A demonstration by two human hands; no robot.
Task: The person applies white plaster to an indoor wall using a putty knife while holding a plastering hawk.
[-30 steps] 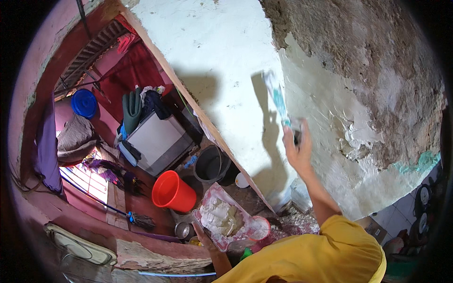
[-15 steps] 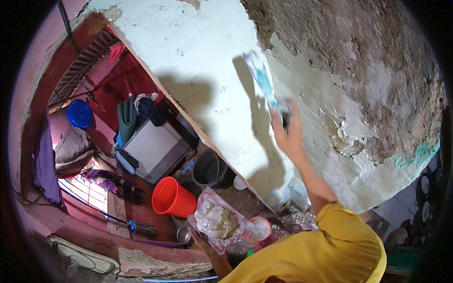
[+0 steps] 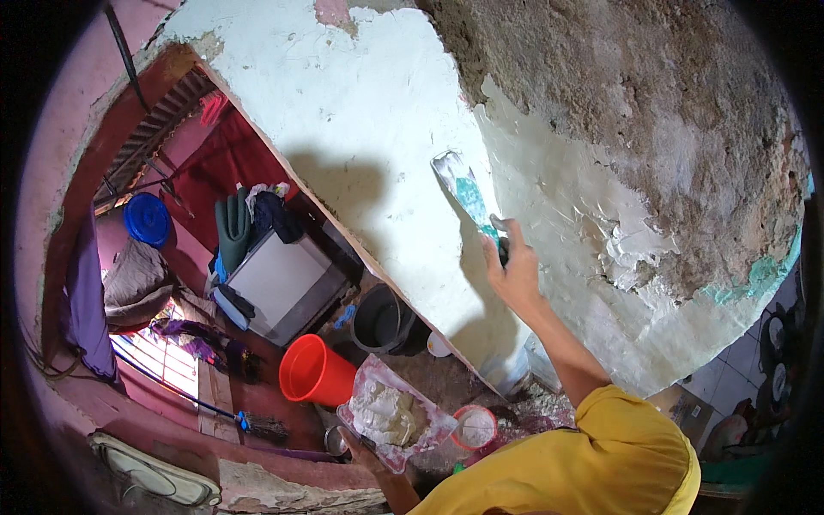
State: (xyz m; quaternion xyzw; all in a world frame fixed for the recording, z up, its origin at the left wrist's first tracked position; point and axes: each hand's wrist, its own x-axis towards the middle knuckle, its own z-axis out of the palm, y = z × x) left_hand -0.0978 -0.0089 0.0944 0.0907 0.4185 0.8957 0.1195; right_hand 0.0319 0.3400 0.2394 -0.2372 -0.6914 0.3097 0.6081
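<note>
My right hand (image 3: 515, 273) grips a putty knife (image 3: 464, 190) by its handle, fingers closed around it. The knife's wide blade, smeared with white and teal, lies against or very close to the white-coated wall (image 3: 378, 94). Low in the picture, my left hand (image 3: 367, 455) is closed on the edge of a pinkish-white tray (image 3: 442, 424); its fingers are partly hidden underneath. A heap of off-white putty (image 3: 386, 413) sits on that tray. Right of the white coat, the wall turns to cream putty (image 3: 549, 184) and then rough bare plaster (image 3: 652, 103).
Beyond the wall's edge stand a red bucket (image 3: 316, 371) and a black bucket (image 3: 378, 316). A small tub of white material (image 3: 475, 427) is right of the tray. A white-topped box (image 3: 279, 279), a blue lid (image 3: 146, 219) and a broom (image 3: 262, 426) are farther left.
The putty knife's blade has moved down the wall, and my right hand has shifted slightly lower with it. My left hand still holds the tray, which sits a little lower in view.
</note>
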